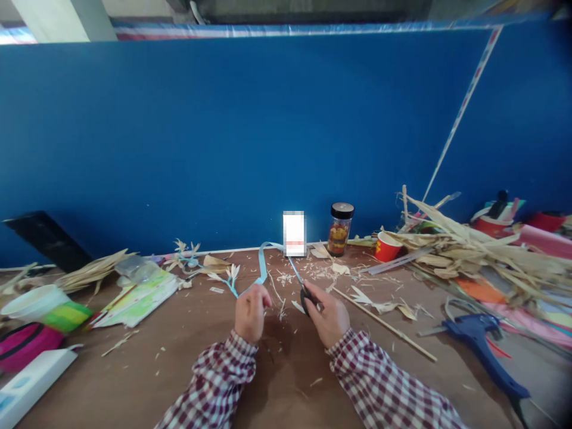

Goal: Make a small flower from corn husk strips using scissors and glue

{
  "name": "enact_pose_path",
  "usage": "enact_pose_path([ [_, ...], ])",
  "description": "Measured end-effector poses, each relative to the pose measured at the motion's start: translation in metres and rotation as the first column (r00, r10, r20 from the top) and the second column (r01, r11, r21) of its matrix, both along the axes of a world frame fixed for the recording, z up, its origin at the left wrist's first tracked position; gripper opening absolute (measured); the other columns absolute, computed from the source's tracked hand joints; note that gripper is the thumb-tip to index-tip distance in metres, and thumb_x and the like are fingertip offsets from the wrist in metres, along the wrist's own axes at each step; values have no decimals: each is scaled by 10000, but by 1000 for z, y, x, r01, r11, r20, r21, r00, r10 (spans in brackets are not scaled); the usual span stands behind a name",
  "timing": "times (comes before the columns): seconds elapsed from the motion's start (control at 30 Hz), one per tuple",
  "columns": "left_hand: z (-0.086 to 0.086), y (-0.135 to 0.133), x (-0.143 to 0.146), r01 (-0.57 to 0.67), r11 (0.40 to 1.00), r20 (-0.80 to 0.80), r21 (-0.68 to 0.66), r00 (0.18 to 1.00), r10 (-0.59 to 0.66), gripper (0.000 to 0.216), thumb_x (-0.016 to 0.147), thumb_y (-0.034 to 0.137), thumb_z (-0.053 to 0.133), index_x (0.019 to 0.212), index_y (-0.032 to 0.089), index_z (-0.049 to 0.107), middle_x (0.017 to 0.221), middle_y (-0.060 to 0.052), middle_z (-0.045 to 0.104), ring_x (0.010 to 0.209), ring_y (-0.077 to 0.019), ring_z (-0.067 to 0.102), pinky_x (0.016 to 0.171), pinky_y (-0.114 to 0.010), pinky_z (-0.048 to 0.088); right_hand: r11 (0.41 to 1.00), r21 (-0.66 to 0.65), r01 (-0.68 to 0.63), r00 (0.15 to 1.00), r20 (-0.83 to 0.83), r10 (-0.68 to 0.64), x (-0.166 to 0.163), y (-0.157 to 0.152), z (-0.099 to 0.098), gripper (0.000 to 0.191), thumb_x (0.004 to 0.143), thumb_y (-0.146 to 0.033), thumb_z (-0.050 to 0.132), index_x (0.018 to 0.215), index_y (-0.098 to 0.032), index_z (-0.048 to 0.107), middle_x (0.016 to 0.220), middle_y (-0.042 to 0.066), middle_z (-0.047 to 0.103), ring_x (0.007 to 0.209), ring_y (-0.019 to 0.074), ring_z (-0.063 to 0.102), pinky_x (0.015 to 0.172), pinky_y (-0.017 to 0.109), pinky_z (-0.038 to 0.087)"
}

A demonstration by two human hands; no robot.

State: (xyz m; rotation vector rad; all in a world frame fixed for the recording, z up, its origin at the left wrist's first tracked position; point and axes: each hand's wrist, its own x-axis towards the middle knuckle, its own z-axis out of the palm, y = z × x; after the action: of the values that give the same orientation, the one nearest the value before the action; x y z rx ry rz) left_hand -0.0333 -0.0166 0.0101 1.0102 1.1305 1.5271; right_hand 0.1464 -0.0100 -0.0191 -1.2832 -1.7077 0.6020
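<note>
My left hand (250, 313) is closed, with its fingertips curled out of sight. A light blue stem with white petals (231, 280) runs into it. From the same spot, a pale blue ribbon (262, 268) loops up and away toward the back of the table. My right hand (328, 313) grips a pair of scissors (305, 298) by its black handles. The blades point up and to the left, toward the ribbon's far end. Small pale shavings (286, 277) lie scattered between and beyond both hands.
Behind stands a blue partition (268, 137). Along it are a blurred-out white item (294, 232), a black-lidded jar (340, 229) and a red paper cup (386, 246). At right lie a thin stick (388, 326), a blue glue gun (482, 342) and dried husks (473, 241); at left, a white power strip (38, 381).
</note>
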Motion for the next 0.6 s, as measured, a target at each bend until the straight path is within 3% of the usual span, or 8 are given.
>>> enact_pose_path([
  [0.03, 7, -1, 1, 10, 1000, 58, -7, 998, -10, 460, 790, 502, 373, 536, 197, 605, 441, -9, 503, 460, -112, 505, 489, -195, 422, 1000, 7, 6, 999, 36, -6, 0, -1, -1, 349, 799, -294, 463, 1142, -258, 517, 1064, 39, 609, 947, 202, 570, 838, 349, 440],
  [0.07, 14, -2, 3, 89, 996, 257, -32, 963, -77, 522, 776, 570, 313, 665, 180, 641, 507, -28, 553, 499, -129, 531, 517, -231, 446, 1000, 14, 8, 997, 70, -9, -1, -1, -1, 343, 793, -289, 470, 1130, -257, 527, 1061, 38, 612, 948, 202, 569, 835, 343, 438],
  [0.1, 23, -4, 5, 167, 986, 434, -29, 890, -138, 568, 762, 605, 290, 822, 168, 646, 640, -56, 615, 597, -147, 573, 592, -265, 469, 1000, 21, 7, 994, 106, -9, -2, -1, -2, 336, 785, -283, 479, 1115, -256, 537, 1055, 38, 614, 948, 202, 569, 831, 337, 436],
  [0.17, 39, -8, 8, 268, 963, 628, -9, 751, -203, 686, 727, 663, 257, 1018, 139, 590, 960, -120, 625, 894, -197, 577, 786, -330, 450, 1000, 19, 7, 985, 170, -10, -4, -2, -2, 339, 763, -275, 507, 1099, -255, 540, 1010, 37, 631, 918, 203, 581, 800, 326, 443],
  [0.3, 53, -14, 12, 332, 942, 707, -39, 676, -209, 809, 647, 737, 275, 1135, 140, 519, 1178, -140, 527, 1145, -268, 422, 875, -396, 405, 1000, 13, 20, 973, 230, -22, -6, -1, 0, 342, 740, -273, 531, 1081, -248, 521, 891, 28, 654, 806, 192, 607, 707, 299, 457],
  [0.43, 46, -12, 10, 350, 935, 730, -49, 652, -206, 798, 630, 745, 295, 1141, 172, 515, 1212, -135, 502, 1164, -297, 396, 861, -427, 406, 995, 103, -3, 961, 276, -25, 0, 5, 4, 263, 746, -247, 523, 1002, -229, 584, 950, 41, 641, 862, 195, 582, 768, 310, 430],
  [0.6, 36, -8, 3, 371, 928, 743, -19, 626, -235, 771, 639, 736, 303, 1138, 189, 519, 1235, -125, 485, 1173, -286, 390, 875, -422, 395, 991, 135, 5, 960, 275, -42, 8, 14, 3, 314, 755, -237, 507, 1060, -194, 571, 1025, 55, 619, 916, 188, 559, 815, 313, 412],
])
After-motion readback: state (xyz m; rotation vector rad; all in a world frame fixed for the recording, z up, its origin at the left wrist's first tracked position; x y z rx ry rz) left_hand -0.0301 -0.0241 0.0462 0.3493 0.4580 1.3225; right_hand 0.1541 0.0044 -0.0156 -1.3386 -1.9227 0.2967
